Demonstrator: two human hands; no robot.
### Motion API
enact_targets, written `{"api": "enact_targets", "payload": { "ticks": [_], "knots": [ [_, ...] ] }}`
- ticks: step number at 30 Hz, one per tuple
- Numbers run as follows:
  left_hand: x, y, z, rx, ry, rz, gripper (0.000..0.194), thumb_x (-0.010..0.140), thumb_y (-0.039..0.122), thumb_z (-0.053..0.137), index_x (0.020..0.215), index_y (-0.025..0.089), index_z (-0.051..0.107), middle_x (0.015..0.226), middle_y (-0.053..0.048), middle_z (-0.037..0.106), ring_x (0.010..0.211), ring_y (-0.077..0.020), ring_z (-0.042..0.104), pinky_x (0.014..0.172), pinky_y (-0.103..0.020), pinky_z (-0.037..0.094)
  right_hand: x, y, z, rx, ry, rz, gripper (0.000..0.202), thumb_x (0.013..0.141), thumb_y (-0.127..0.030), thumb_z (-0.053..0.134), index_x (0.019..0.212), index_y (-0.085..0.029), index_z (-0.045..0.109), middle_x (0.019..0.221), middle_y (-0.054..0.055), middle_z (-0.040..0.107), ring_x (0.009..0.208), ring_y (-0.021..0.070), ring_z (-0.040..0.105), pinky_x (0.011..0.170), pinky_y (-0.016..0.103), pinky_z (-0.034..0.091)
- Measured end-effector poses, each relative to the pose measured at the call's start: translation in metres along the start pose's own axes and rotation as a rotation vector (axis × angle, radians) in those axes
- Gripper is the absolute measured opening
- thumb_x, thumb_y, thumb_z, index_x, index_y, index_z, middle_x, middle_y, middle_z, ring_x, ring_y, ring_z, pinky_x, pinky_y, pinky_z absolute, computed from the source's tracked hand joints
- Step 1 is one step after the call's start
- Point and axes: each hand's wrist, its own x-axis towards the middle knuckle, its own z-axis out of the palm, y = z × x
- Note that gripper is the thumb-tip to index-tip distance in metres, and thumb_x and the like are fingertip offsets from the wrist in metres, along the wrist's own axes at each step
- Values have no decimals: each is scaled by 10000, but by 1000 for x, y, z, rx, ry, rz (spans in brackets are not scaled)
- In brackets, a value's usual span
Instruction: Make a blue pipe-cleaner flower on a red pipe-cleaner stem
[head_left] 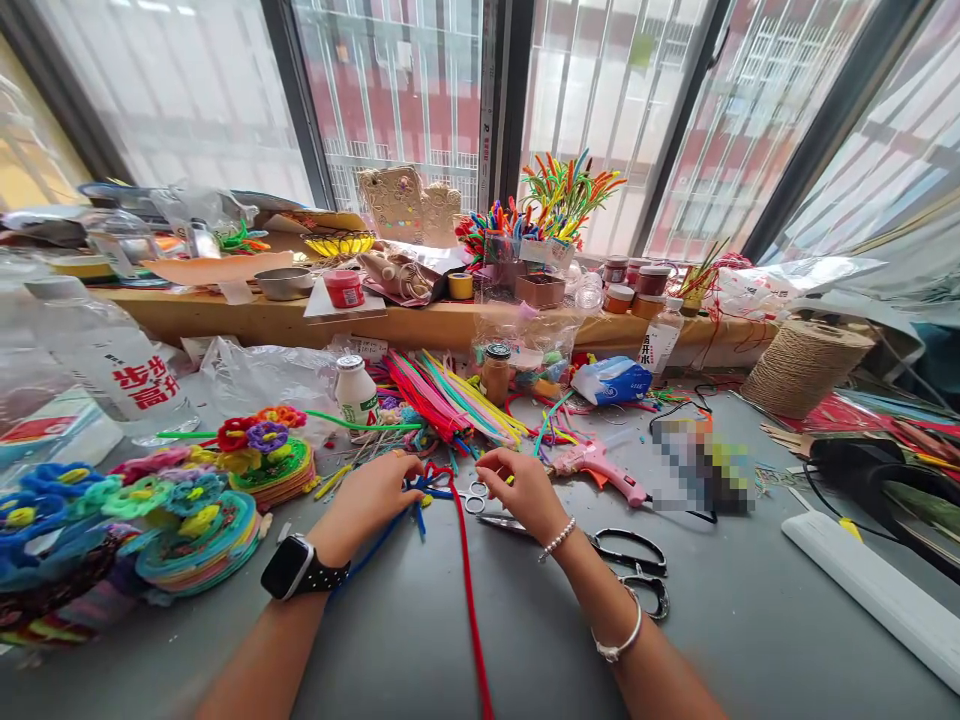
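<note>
My left hand (379, 490), with a watch on its wrist, is closed in a pinch at the looped end of a long red pipe cleaner (466, 585). The red stem runs down towards me over the grey table. Blue pipe cleaner pieces (420, 522) lie under and beside the left fingers. My right hand (525, 488) is just right of the red loops, fingers curled together; anything between its fingertips is too small to make out. Small scissors (475, 498) lie between the hands. Larger black-handled scissors (634, 555) lie partly under my right wrist.
Pipe cleaner flowers (195, 495) crowd the left side. Behind my hands are a bundle of pipe cleaners (427, 395), a white bottle (355, 392) and a brown jar (496, 374). A pink glue gun (600, 468) lies right, with a twine spool (806, 368) beyond.
</note>
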Motion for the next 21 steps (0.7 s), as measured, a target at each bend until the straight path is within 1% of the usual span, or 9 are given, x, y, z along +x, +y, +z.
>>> {"api": "enact_targets", "payload": {
  "ticks": [2, 3, 5, 8, 10, 13, 17, 19, 21],
  "knots": [
    [1, -1, 2, -19, 2, -27, 175, 594, 245, 508, 746, 182, 569, 783, -45, 595, 695, -182, 540, 628, -266, 396, -1, -3, 4, 20, -27, -4, 133, 713, -290, 525, 725, -185, 606, 667, 18, 608, 591, 133, 563, 546, 247, 444],
    [1, -1, 2, -28, -3, -29, 148, 588, 225, 500, 716, 176, 555, 758, -41, 586, 677, -176, 535, 616, -262, 398, -2, -5, 5, 38, -49, 1, 140, 714, -295, 525, 731, -184, 608, 672, 19, 609, 596, 132, 566, 541, 244, 448],
    [2, -1, 2, -44, -6, -24, 123, 581, 172, 466, 687, 170, 528, 738, -33, 568, 654, -159, 529, 606, -249, 403, -3, -7, 6, 90, -104, 23, 183, 732, -321, 499, 774, -175, 601, 688, 21, 611, 560, 122, 570, 475, 225, 452],
    [2, 0, -1, -53, 27, -27, 170, 560, 118, 414, 696, 167, 502, 743, -30, 537, 660, -151, 520, 618, -250, 410, -4, -10, 7, 158, -158, 61, 241, 743, -353, 475, 836, -157, 579, 713, 28, 605, 517, 111, 569, 392, 202, 453],
    [1, 2, -7, -51, 99, -31, 160, 553, 128, 409, 682, 172, 492, 723, -26, 514, 680, -162, 510, 629, -264, 411, -4, -12, 7, 180, -160, 76, 257, 727, -361, 496, 855, -153, 575, 717, 30, 594, 530, 113, 569, 389, 200, 463],
    [-1, 4, -17, -63, 247, -64, 71, 566, 186, 425, 617, 186, 475, 663, -10, 484, 670, -172, 497, 617, -276, 414, -4, -12, 11, 211, -162, 83, 277, 709, -372, 518, 888, -173, 588, 720, 23, 581, 547, 112, 568, 396, 197, 474],
    [-4, 9, -27, -224, 364, -39, 98, 599, 272, 454, 626, 184, 486, 705, -16, 497, 706, -174, 511, 656, -281, 430, -4, -7, 15, 273, -168, 57, 298, 689, -397, 541, 903, -203, 614, 822, 35, 589, 599, 118, 572, 428, 202, 486],
    [-6, 15, -28, -374, 350, 7, 115, 622, 290, 456, 657, 182, 479, 741, -17, 513, 708, -159, 523, 667, -270, 443, -3, -6, 16, 312, -159, 70, 361, 643, -404, 589, 946, -208, 592, 838, 38, 595, 624, 128, 575, 441, 208, 488],
    [-8, 24, -27, -501, 257, 66, 129, 646, 308, 461, 676, 184, 471, 737, -13, 518, 695, -146, 527, 660, -260, 457, -2, -6, 17, 419, -180, 98, 445, 597, -402, 630, 987, -204, 553, 813, 34, 601, 608, 129, 581, 446, 214, 487]
  ]
}}
